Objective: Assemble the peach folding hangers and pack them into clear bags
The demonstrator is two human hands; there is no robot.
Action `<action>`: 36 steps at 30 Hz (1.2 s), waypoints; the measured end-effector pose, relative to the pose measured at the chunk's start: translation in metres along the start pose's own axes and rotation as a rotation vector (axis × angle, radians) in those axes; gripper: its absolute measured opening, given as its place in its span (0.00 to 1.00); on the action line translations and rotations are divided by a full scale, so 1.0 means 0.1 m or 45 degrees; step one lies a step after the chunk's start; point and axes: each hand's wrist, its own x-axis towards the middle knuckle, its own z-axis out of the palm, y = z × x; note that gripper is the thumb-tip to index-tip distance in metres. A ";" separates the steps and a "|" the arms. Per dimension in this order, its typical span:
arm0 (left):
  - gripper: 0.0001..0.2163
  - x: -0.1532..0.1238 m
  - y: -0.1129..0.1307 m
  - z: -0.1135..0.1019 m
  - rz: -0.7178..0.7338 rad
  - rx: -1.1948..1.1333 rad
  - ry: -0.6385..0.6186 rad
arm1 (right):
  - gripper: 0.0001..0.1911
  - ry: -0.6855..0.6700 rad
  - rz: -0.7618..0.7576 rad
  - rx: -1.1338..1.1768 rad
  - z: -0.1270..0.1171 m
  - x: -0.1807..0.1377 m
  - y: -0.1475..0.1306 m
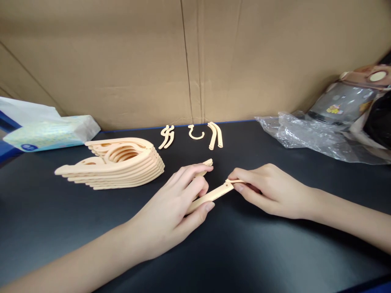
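Note:
My left hand (171, 207) grips a beige plastic hanger arm (215, 193) between thumb and fingers. The arm slants up to the right, and a small round hole shows near its end. Under the stretched index finger, the tip of another beige piece (208, 162) sticks out. My right hand (271, 189) pinches a thin beige hanger piece (240, 181) against the holed end of the arm; its shape is mostly covered by the fingers. Left of my hands lies a neat stack of folded beige hangers (128, 171).
Along the back of the black table (122, 228) lie several loose S-shaped hooks (166, 138), one single hook (198, 137) and curved hanger arms (215, 134). A tissue pack (58, 132) stands at left. Clear plastic bag (305, 136) and transparent container (342, 101) occupy the right. Cardboard (137, 61) walls the back.

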 end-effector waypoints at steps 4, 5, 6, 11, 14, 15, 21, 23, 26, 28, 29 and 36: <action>0.06 0.00 0.01 -0.01 0.014 0.021 -0.012 | 0.08 0.020 -0.030 0.062 0.01 0.00 -0.01; 0.07 0.00 0.01 -0.01 0.017 0.024 -0.020 | 0.09 0.023 -0.023 0.069 0.01 0.00 0.00; 0.08 0.00 0.01 -0.02 0.019 0.025 -0.028 | 0.10 0.027 -0.016 0.074 0.01 0.00 0.00; 0.10 0.00 0.01 -0.02 -0.003 0.004 -0.050 | 0.14 0.040 -0.024 0.071 0.02 0.01 0.01; 0.10 0.00 0.01 -0.02 0.012 -0.001 -0.050 | 0.16 0.014 -0.031 0.049 0.02 0.02 0.01; 0.10 0.00 0.01 -0.02 0.024 -0.003 -0.051 | 0.17 0.008 -0.038 0.028 0.03 0.01 0.01; 0.10 0.00 0.01 -0.02 0.038 -0.008 -0.070 | 0.20 0.060 -0.147 -0.256 0.06 -0.01 0.05; 0.10 0.00 0.01 -0.03 0.030 -0.014 -0.079 | 0.21 0.080 -0.175 -0.348 0.07 -0.02 0.06; 0.11 0.00 0.01 -0.03 0.025 -0.021 -0.095 | 0.23 0.095 -0.209 -0.431 0.07 -0.02 0.07; 0.11 0.00 0.01 -0.03 0.023 -0.023 -0.103 | 0.24 0.105 -0.227 -0.474 0.07 -0.02 0.07; 0.11 0.00 0.01 -0.03 0.021 -0.025 -0.104 | 0.24 0.114 -0.240 -0.498 0.07 -0.02 0.07; 0.11 0.01 0.00 -0.06 0.030 -0.033 -0.151 | 0.25 0.272 -0.346 -0.705 0.06 -0.02 0.06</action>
